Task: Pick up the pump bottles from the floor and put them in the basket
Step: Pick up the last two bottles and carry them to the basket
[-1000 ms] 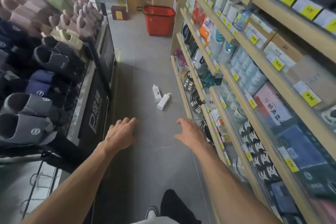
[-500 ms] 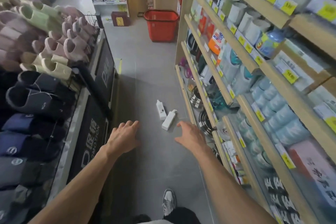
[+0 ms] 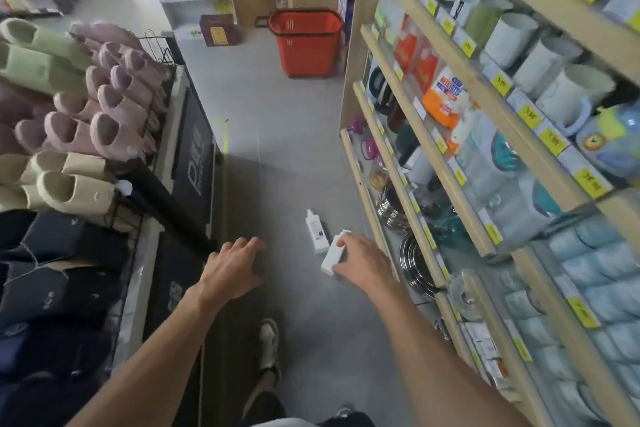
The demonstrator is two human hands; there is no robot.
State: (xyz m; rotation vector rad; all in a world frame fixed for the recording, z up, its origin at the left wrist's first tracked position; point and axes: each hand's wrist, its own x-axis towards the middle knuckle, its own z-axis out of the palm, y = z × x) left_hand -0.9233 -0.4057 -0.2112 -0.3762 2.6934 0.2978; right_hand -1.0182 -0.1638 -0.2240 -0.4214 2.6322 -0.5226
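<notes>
Right hand (image 3: 363, 262): reached low over the nearer pump bottle (image 3: 333, 253); fingers were spread and uncurled, overlapping the bottle's right side in the view. Whether they touched it could not be told; no closed hold was visible.
Left hand (image 3: 232, 265): hung open and empty, fingers loosely extended, to the left of both bottles and apart from them.
Nearer pump bottle: white, lying on its side on the grey floor (image 3: 277, 149), pump end pointing far and slightly right, base toward the viewer.
Farther pump bottle (image 3: 316, 230): white with a dark label mark, also lying flat, just left of and beyond the first; the two lay just beside each other, contact uncertain.
Basket (image 3: 306, 42): red, standing on the floor at the far end of the aisle against the end of the right-hand shelving (image 3: 450, 163), well apart from the bottles.
Surroundings: slipper rack (image 3: 86, 121) on the left; a shoe (image 3: 269, 343) near, below the hands.
Step in hand (judged): first grasp, nothing yet lifted.
Advice (judged): the right hand should wrap the body mid-length, not the pump head; the smooth plastic may roll. The left hand was free for the farther bottle, so both could go to the basket in one walk.
</notes>
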